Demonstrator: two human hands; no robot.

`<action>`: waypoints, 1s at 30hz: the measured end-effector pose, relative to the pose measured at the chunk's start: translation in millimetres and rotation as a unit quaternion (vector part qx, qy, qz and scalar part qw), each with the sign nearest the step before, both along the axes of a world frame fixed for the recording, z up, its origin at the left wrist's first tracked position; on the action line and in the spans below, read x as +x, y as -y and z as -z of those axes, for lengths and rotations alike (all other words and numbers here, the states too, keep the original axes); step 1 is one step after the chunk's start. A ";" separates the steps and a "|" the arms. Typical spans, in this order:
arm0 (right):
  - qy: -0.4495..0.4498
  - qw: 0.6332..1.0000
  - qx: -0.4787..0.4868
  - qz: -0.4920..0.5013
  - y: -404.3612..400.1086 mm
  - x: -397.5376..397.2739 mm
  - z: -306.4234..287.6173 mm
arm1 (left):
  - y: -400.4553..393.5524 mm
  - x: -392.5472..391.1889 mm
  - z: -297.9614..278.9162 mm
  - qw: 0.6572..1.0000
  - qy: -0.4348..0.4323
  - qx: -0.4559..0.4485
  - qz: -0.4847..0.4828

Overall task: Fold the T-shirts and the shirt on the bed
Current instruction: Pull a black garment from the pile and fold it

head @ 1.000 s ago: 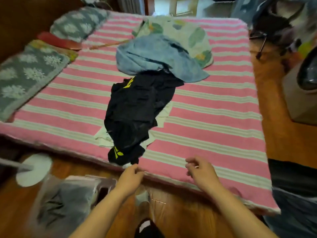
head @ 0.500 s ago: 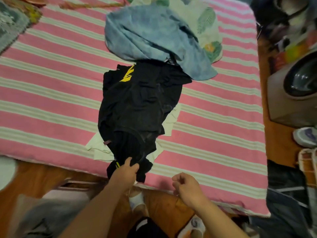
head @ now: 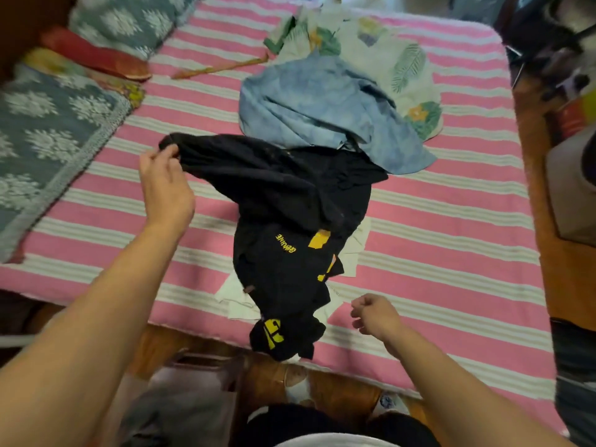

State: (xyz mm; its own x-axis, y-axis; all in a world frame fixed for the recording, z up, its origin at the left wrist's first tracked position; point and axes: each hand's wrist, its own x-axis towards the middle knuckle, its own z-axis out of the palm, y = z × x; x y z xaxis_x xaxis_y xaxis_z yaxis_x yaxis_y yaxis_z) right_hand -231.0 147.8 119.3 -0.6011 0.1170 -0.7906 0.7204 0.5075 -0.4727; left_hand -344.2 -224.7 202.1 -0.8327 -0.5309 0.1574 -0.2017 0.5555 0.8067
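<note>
The left hand (head: pixel 164 185) pinched one edge of the black tee (head: pixel 290 221) and held it up at about 9 o'clock from the pile. The right hand (head: pixel 374 314) hung over the bed (head: pixel 451 253) near the front edge, at about 4 o'clock from the tee, fingers curled in, holding nothing.

The black tee lay in the middle of the bed, in a long bunched heap. Its low end drooped over the front edge at 6 o'clock. With a hard pull from the left hand, that hanging end might slip off to the floor. The top of the tee sat tucked under the blue shirt (head: pixel 322 104) at 12 o'clock, so a tug could drag the blue shirt along and mess it up more. A white tee (head: pixel 238 295) lay flat under the black one and could bunch up too.

The black tee looked soft and floppy, with yellow print on it. The blue shirt looked thin and wrinkly, piled in a lump. The bed cover was pink with pale stripes and looked fuzzy, though the picture was a bit blurry there.
</note>
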 end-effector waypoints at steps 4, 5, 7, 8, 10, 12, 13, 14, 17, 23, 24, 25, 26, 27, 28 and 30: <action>0.005 1.000 -0.010 0.013 14.0 -13.5 -1.3 | 0.8 9.6 31.4 0.992 0.083 -0.073 0.060; 0.008 1.000 -0.010 0.015 16.3 -15.5 1.7 | -8.1 18.1 55.2 0.981 0.143 -0.079 0.100; 0.018 1.000 -0.009 0.019 19.3 -16.3 9.1 | -31.5 37.3 108.6 0.944 0.265 -0.091 0.176; 0.025 0.999 -0.005 0.021 18.7 -15.5 14.6 | -45.3 47.7 135.0 0.919 0.321 -0.088 0.213; 0.042 0.999 0.005 0.022 14.1 -12.2 27.8 | -77.4 69.9 179.9 0.855 0.433 -0.064 0.279; 0.055 0.998 0.014 0.019 8.0 -7.1 41.5 | -106.2 86.3 220.4 0.802 0.508 -0.004 0.315; 0.058 0.998 0.018 0.017 5.1 -4.8 47.0 | -118.8 91.8 235.8 0.789 0.528 0.032 0.312; 0.061 0.998 0.022 0.017 2.3 -2.6 51.9 | -128.9 94.9 251.0 0.785 0.537 0.068 0.302; 0.071 0.996 0.035 0.035 -7.2 5.2 61.9 | -154.5 100.8 273.3 0.768 0.571 0.101 0.271; 0.071 0.996 0.043 0.038 -25.9 22.4 48.5 | -155.0 101.4 272.3 0.775 0.575 0.102 0.241; 0.071 0.996 0.043 0.038 -27.7 23.3 43.3 | -151.6 97.8 265.7 0.781 0.564 0.136 0.231; 0.070 0.996 0.042 0.041 -28.8 22.8 38.1 | -147.1 93.6 258.2 0.788 0.552 0.159 0.221; 0.070 0.996 0.042 0.046 -29.3 21.6 33.5 | -143.0 90.6 248.3 0.795 0.543 0.167 0.214; 0.073 0.995 0.040 0.051 -29.4 20.5 29.1 | -139.1 88.6 240.1 0.799 0.538 0.165 0.210; 0.077 0.995 0.034 0.058 -27.7 18.9 24.5 | -135.5 88.3 237.1 0.800 0.540 0.157 0.208; 0.074 0.995 0.024 0.057 -22.0 13.3 17.8 | -129.4 92.7 244.1 0.800 0.542 0.144 0.211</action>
State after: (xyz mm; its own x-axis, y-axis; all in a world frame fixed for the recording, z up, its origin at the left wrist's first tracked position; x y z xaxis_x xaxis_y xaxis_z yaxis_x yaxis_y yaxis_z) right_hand -217.7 169.8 101.5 -0.4585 0.2178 -0.8616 0.8346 0.4385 -0.3333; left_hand -251.5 -95.2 -42.0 -0.5115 -0.0501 -0.8578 -0.7131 0.5818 0.3911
